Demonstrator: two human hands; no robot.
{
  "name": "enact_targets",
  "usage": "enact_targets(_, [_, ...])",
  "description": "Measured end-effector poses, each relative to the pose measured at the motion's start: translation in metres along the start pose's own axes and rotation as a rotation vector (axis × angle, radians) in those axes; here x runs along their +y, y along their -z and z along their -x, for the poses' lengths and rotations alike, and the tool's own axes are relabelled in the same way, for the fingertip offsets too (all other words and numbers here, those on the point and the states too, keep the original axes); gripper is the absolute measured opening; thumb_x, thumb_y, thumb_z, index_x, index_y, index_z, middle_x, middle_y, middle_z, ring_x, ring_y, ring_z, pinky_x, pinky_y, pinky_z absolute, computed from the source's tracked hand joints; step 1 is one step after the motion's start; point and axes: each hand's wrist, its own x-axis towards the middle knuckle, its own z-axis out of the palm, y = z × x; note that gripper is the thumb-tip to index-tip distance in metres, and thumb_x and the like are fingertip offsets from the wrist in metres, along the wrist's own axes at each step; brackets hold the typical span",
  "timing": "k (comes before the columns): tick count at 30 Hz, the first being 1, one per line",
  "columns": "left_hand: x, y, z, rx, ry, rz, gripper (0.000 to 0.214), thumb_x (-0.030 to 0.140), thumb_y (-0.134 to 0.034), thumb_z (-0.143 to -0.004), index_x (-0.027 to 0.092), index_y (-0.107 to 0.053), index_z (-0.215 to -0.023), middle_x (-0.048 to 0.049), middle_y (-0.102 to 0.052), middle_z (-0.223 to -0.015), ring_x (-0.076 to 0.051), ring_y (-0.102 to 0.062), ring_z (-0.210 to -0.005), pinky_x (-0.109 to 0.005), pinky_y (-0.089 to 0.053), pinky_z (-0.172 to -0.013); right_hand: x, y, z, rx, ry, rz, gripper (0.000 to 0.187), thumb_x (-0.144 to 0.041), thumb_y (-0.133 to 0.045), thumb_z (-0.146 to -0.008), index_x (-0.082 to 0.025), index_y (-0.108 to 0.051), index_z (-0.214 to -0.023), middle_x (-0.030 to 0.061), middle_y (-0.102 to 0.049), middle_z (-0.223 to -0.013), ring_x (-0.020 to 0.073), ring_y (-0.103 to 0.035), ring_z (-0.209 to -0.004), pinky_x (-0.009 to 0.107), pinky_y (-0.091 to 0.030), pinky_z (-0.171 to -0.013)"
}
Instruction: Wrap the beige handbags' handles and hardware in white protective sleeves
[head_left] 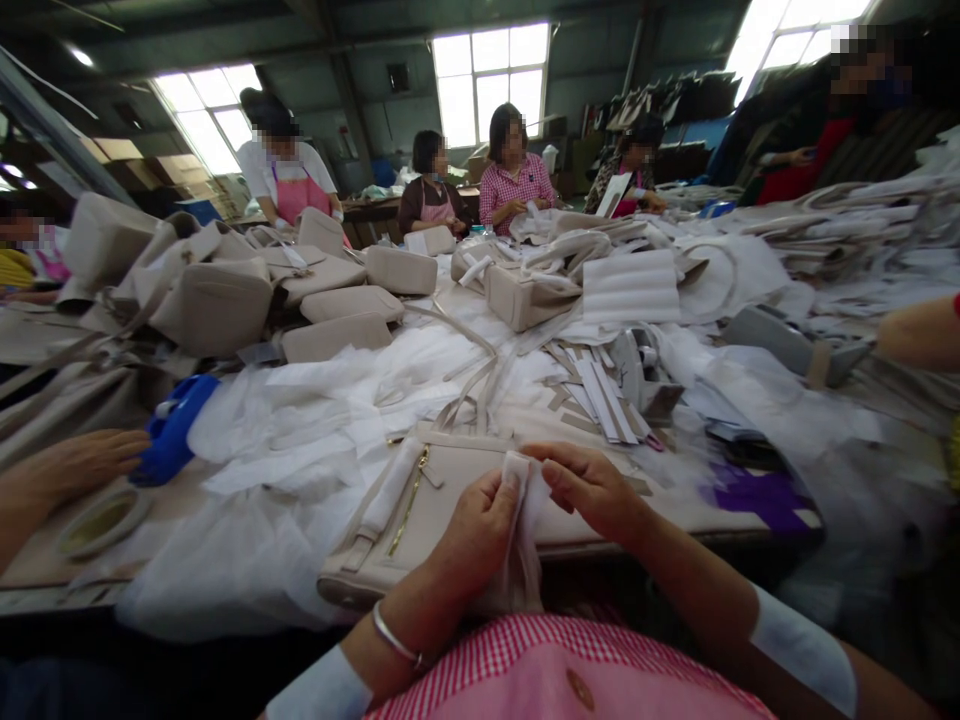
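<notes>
A beige handbag (390, 500) with a gold zipper lies on the table in front of me. My left hand (480, 525) is closed, its thumb pressing a folded strip of thin white wrapping sheet (516, 470) at the bag's right side. Whatever the strip is wrapped around is hidden. My right hand (592, 490) is just to the right, fingers bent and fingertips at the edge of the same sheet. Another white-wrapped roll (394, 485) runs along the bag's left side. The bag's straps (476, 385) extend away from me.
Beige bags (217, 300) pile up at left. A blue tape dispenser (176, 425) and tape roll (105, 522) are near another person's hand (82, 460). White sheets (300, 440) cover the middle. A grey tape dispenser (641, 365) stands beyond cut strips (600, 395). Several people work opposite.
</notes>
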Motion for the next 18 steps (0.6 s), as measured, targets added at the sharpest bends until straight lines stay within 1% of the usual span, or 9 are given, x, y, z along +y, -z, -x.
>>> enact_targets(1, [-0.001,0.0,0.0,0.006,0.019,0.015,0.048,0.058,-0.048,-0.093,0.013,-0.065,-0.09,-0.0016,-0.059,-0.07,-0.015,-0.05,-0.065,-0.024,-0.04,-0.059,-0.001,0.007,0.001,-0.046,0.04,0.004,0.042,-0.039,-0.058,-0.095,-0.018,-0.058,-0.131,0.0012,-0.057,-0.083,0.0106,-0.048,-0.061,0.023,-0.042,-0.055])
enact_targets(3, [-0.004,0.0,-0.001,-0.004,0.04,0.023,0.047,0.058,-0.047,-0.093,0.014,-0.063,-0.088,0.0009,-0.055,-0.064,-0.013,-0.047,-0.059,-0.023,-0.037,-0.055,-0.005,0.021,0.0,-0.138,0.173,0.153,0.055,-0.03,-0.066,-0.09,-0.024,-0.049,-0.142,0.0049,-0.059,-0.1,0.0113,-0.051,-0.069,0.024,-0.046,-0.062])
enact_targets(4, [-0.005,0.0,-0.001,-0.022,0.038,0.02,0.046,0.057,-0.047,-0.093,0.014,-0.063,-0.089,0.0019,-0.054,-0.062,-0.012,-0.046,-0.057,-0.023,-0.036,-0.054,-0.008,0.026,-0.002,-0.179,0.253,0.259,0.053,-0.024,-0.067,-0.089,-0.026,-0.053,-0.14,0.0065,-0.058,-0.106,0.0122,-0.053,-0.075,0.025,-0.047,-0.067])
enact_targets(6, [-0.007,-0.001,-0.002,-0.052,0.016,-0.001,0.043,0.055,-0.046,-0.094,0.015,-0.061,-0.091,0.0032,-0.051,-0.061,-0.011,-0.045,-0.055,-0.023,-0.034,-0.052,-0.013,0.033,-0.008,-0.235,0.399,0.421,0.035,-0.018,-0.064,-0.09,-0.025,-0.067,-0.124,0.0086,-0.057,-0.109,0.0138,-0.055,-0.082,0.027,-0.048,-0.074])
enact_targets(9, [-0.009,-0.004,-0.002,-0.034,-0.048,-0.127,0.038,0.049,-0.042,-0.097,0.017,-0.056,-0.082,0.0031,-0.05,-0.061,-0.012,-0.044,-0.055,-0.024,-0.034,-0.053,-0.016,0.029,-0.015,-0.221,0.5,0.455,0.015,-0.017,-0.062,-0.09,-0.02,-0.075,-0.098,0.0108,-0.058,-0.112,0.0164,-0.057,-0.089,0.03,-0.049,-0.082])
enact_targets(11, [-0.01,-0.005,-0.001,0.015,-0.126,-0.278,0.035,0.044,-0.04,-0.098,0.018,-0.053,-0.078,0.0016,-0.052,-0.063,-0.013,-0.046,-0.058,-0.026,-0.035,-0.056,-0.014,0.021,-0.016,-0.16,0.426,0.396,0.012,-0.018,-0.063,-0.09,-0.019,-0.075,-0.091,0.0116,-0.06,-0.116,0.0189,-0.06,-0.096,0.033,-0.049,-0.089])
enact_targets(13, [-0.01,-0.006,0.001,0.043,-0.209,-0.399,0.032,0.039,-0.036,-0.099,0.019,-0.051,-0.078,0.0,-0.054,-0.066,-0.015,-0.047,-0.061,-0.028,-0.036,-0.06,-0.01,0.012,-0.014,-0.088,0.282,0.287,0.01,-0.021,-0.064,-0.089,-0.019,-0.074,-0.088,0.0116,-0.063,-0.118,0.0209,-0.062,-0.099,0.035,-0.05,-0.09])
enact_targets(16, [-0.008,-0.005,0.005,0.002,-0.273,-0.418,0.032,0.037,-0.031,-0.101,0.02,-0.049,-0.08,-0.0012,-0.056,-0.07,-0.015,-0.049,-0.064,-0.029,-0.038,-0.063,-0.003,0.004,-0.009,-0.009,0.084,0.084,0.011,-0.027,-0.069,-0.086,-0.018,-0.072,-0.082,0.0099,-0.069,-0.104,0.021,-0.064,-0.092,0.034,-0.052,-0.082])
enact_targets(18, [-0.006,-0.004,0.007,-0.065,-0.297,-0.382,0.033,0.036,-0.029,-0.102,0.02,-0.049,-0.082,-0.0021,-0.058,-0.074,-0.016,-0.051,-0.067,-0.029,-0.04,-0.066,0.001,0.0,-0.007,0.052,-0.037,-0.102,0.016,-0.03,-0.077,-0.077,-0.018,-0.068,-0.081,0.006,-0.068,-0.091,0.0188,-0.064,-0.084,0.032,-0.053,-0.076])
